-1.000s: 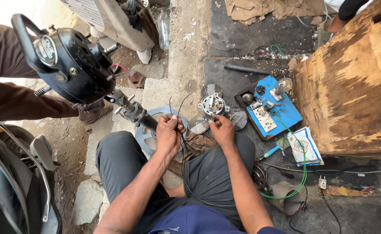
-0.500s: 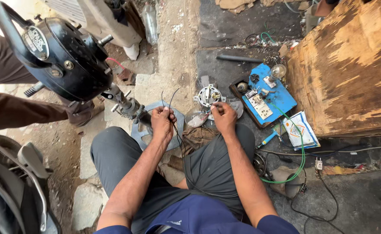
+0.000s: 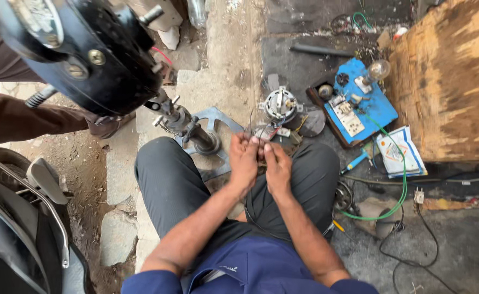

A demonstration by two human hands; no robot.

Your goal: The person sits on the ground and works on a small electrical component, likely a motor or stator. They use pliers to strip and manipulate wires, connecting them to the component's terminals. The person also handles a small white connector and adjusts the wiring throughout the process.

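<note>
Head view. A white and blue printed paper packet (image 3: 398, 153) lies flat on the ground right of my knee, just below the blue rectangular test board (image 3: 367, 106) with its clear glass bulb (image 3: 379, 69). A rough wooden crate (image 3: 449, 76) stands beside them.

My left hand (image 3: 243, 162) and my right hand (image 3: 278, 166) meet over my lap, fingertips pinched shut on thin dark wires (image 3: 254, 130). The wires run upward, away from me, toward the small round silver motor core (image 3: 279, 104) on the ground ahead. A black fan motor housing (image 3: 87, 54) sits upper left.
</note>
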